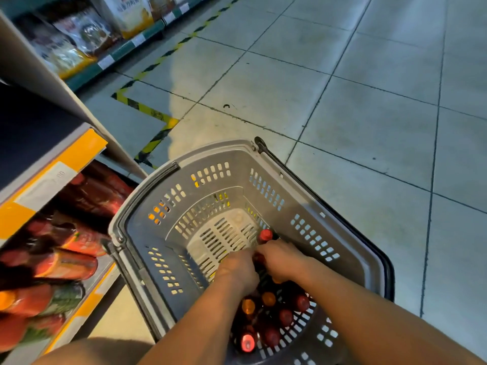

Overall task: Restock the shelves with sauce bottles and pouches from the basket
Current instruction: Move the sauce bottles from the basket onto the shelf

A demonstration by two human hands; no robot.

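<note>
A grey plastic basket (329,222) stands on the floor beside the shelf. Several dark sauce bottles with red and orange caps (271,317) stand in its near half. Both my hands reach down into it. My right hand (283,259) grips a dark bottle whose red cap (264,235) sticks out past my fingers. My left hand (238,271) is curled beside it, against the neck of another bottle, which it mostly hides. At the left, the low shelf (87,304) holds red sauce pouches and bottles (66,264) lying in rows.
The shelf above has an orange price strip (52,177). Farther up the aisle, a green shelf (123,48) carries bagged goods. Yellow-black tape (147,111) marks the tiled floor. The basket's black handle (316,201) lies folded along its right rim.
</note>
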